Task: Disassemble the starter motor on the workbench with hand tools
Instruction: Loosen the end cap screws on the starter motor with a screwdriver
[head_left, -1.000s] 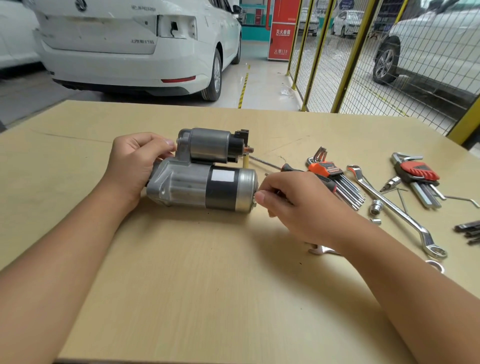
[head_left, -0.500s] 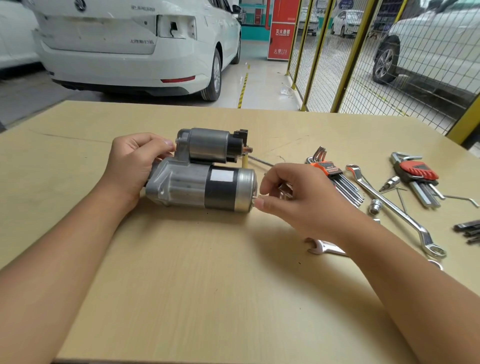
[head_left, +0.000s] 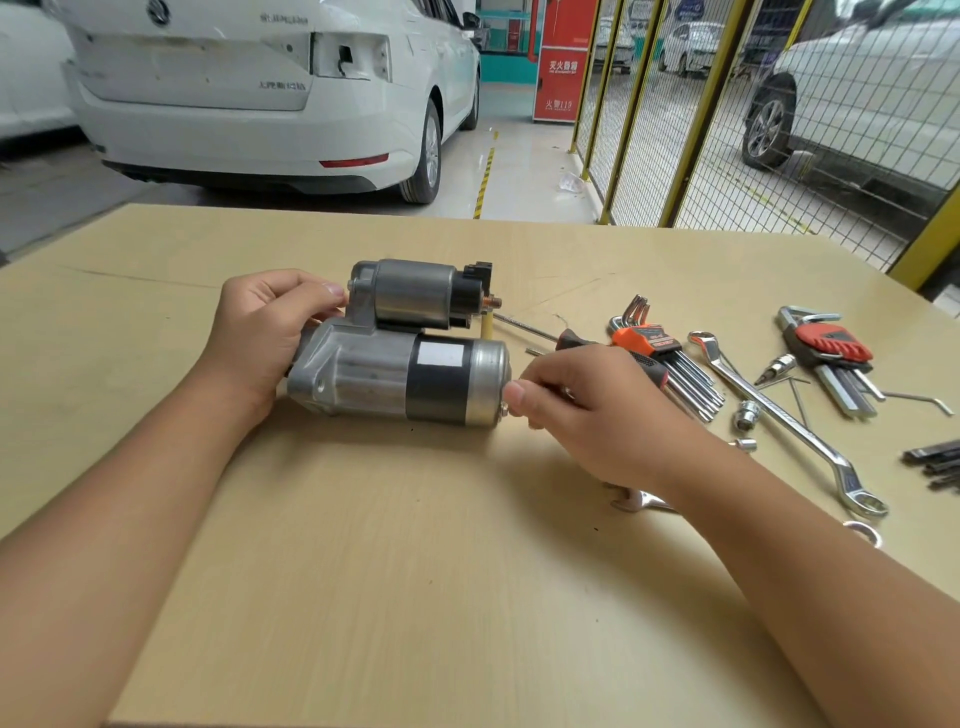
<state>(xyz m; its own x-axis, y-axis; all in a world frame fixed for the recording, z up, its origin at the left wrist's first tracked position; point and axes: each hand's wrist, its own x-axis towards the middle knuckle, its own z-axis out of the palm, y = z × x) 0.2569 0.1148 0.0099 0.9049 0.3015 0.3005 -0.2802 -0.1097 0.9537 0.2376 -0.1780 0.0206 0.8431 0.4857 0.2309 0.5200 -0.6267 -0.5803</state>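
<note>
The grey and black starter motor (head_left: 395, 379) lies on its side on the wooden workbench (head_left: 415, 571), with its solenoid (head_left: 415, 293) on the far side. My left hand (head_left: 260, 332) grips the motor's cast nose end and steadies it. My right hand (head_left: 597, 415) is at the silver end cap, where thumb and fingertips pinch a small bolt head (head_left: 503, 411). The rest of that bolt is hidden.
Right of the motor lie a screwdriver (head_left: 574, 340), an orange hex key set (head_left: 654, 345), a long ring spanner (head_left: 779, 415), a red hex key set (head_left: 831, 353), small sockets (head_left: 746, 415) and an open-end wrench (head_left: 639, 501) beside my right wrist. A white car and a wire fence stand beyond the bench.
My right hand has stayed at the end cap while its fingers lifted and came back down, a small turning motion. The left hand and the motor have hardly moved.
</note>
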